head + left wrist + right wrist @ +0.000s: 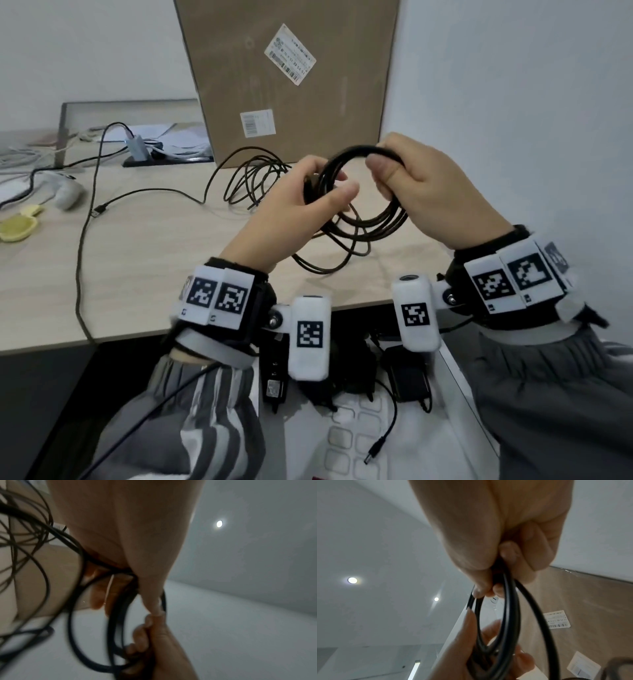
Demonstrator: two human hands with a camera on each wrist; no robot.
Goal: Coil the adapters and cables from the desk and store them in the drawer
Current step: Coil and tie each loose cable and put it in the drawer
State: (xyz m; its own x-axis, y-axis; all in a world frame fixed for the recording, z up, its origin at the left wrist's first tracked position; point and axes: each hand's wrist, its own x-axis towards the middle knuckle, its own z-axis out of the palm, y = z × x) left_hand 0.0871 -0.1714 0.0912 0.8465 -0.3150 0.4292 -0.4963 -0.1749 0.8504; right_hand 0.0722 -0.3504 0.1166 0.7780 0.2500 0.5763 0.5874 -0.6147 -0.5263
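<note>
Both hands were up over the bench (144, 260), sharing one black cable (359, 219) wound into loops. The right hand (435, 195) had the top of the coil: its grip was narrow, fingers curled tight round the bunched strands and the thumb pressed across the front. From the right wrist view the fingertips (508, 551) were folded in over the cable (510, 615), no gap showing. The left hand (294, 209) took the near side of the coil, fingers wrapped through the loops and thumb laid over them, a closed grip on the same cable. The left wrist view was blurred, though the strands (118, 615) ran under that palm. The lower loops sagged, their lowest turns reaching the bench top, near its front edge. A second, thinner cable bundle (253, 185) lay loose on the bench behind the hands, in front of a cardboard box (291, 78). Below the bench edge the drawer (459, 380) stood open, with black adapters (407, 377) lying inside.
</note>
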